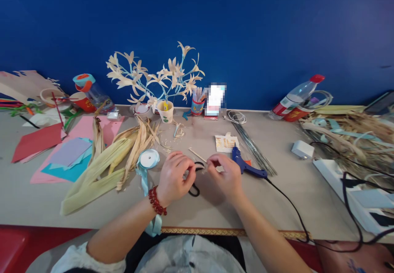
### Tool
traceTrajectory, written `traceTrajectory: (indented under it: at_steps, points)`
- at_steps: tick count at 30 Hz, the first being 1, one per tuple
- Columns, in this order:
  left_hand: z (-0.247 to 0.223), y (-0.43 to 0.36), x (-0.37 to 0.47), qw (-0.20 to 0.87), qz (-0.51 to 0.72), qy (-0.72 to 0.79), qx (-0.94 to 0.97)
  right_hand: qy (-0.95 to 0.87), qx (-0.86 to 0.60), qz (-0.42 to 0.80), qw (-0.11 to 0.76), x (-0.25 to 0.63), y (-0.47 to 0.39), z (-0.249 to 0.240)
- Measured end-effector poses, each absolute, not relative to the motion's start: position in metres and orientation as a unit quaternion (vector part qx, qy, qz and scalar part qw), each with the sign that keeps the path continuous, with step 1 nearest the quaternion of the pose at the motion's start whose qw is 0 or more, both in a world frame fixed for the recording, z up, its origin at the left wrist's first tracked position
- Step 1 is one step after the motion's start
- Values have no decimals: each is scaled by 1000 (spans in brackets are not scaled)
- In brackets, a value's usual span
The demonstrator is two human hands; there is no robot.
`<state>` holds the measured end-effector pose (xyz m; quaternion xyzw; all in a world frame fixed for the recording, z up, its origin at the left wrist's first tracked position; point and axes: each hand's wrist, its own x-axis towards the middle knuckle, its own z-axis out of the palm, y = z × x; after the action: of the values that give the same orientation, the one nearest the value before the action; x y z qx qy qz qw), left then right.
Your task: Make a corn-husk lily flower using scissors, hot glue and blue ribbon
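My left hand (177, 177), a red bead bracelet (156, 201) on its wrist, is closed with thumb and fingertips together. Across a narrow gap, my right hand (224, 176) is closed in a pinch too. A tiny pale bit shows by the right fingertips; what either hand holds is too small to make out. Black-handled scissors (194, 189) lie on the table between and beneath the hands, partly hidden. Just beyond them is a thin pale stick (197, 155). Left of my left hand sits a roll of light blue ribbon (149, 158), its tail running under the forearm.
Dried corn husks (118, 154) and coloured paper (69, 154) lie on the left. A blue glue gun (246, 164) rests to the right, its cord trailing to a power strip (344, 195). Husk flowers stand in a paper cup (166, 113) behind, near a phone (215, 101) and wires (255, 146).
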<state>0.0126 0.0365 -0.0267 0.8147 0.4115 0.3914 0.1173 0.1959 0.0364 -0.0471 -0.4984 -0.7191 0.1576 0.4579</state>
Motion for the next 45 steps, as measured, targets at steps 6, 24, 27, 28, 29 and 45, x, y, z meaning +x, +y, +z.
traceTrajectory:
  at_steps: [6,24,27,28,29,45]
  points:
    - [-27,36,15,120,385,412,817,-758,-457,204,418,187,30,-42]
    - [-31,37,13,115,405,418,805,-746,-495,171,411,186,34,-45]
    - [-33,37,12,108,421,431,791,-719,-519,158,434,194,37,-46]
    - [-33,37,11,105,424,434,788,-714,-520,163,440,196,37,-46]
    - [-33,37,11,104,425,435,787,-713,-515,175,442,197,36,-45]
    - [-33,37,12,113,419,431,791,-746,-479,227,403,193,32,-42]
